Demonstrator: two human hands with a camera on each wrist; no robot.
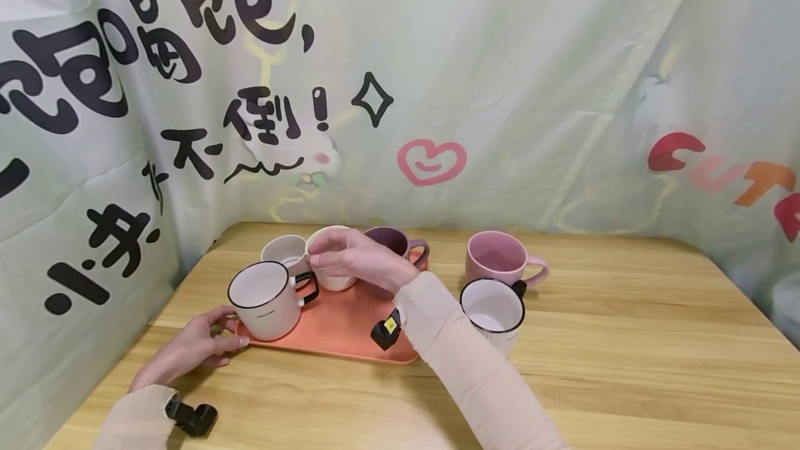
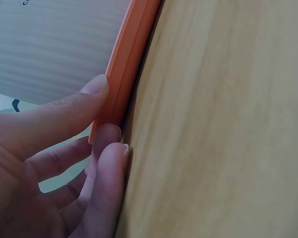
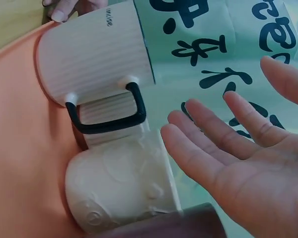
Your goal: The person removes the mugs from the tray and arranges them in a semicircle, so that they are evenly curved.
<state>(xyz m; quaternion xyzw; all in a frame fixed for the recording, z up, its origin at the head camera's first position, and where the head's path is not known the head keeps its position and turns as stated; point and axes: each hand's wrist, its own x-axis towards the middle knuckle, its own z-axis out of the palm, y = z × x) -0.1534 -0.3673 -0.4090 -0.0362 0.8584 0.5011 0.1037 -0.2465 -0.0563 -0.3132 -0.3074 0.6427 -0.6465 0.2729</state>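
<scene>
My left hand (image 1: 194, 346) pinches the near-left corner of an orange tray (image 1: 340, 321); in the left wrist view the thumb lies on its rim (image 2: 131, 59) with fingertips low beside it. On that corner stands a white ribbed mug (image 1: 265, 311) with a black rim and black handle. Over the back of the tray, my right hand (image 1: 362, 255) hovers with fingers extended and spread, holding nothing. Below it is a cream mug (image 3: 121, 183) with a raised pattern, partly covered in the head view. A pale mug (image 1: 284, 250) and a dark purple mug (image 1: 390, 238) flank it.
Right of the tray, a pink mug (image 1: 496, 259) stands behind another black-rimmed white mug (image 1: 494, 307), which the right sleeve (image 1: 475, 360) partly hides. A printed cloth (image 1: 531, 89) hangs along the back and left of the wooden table (image 1: 625, 339).
</scene>
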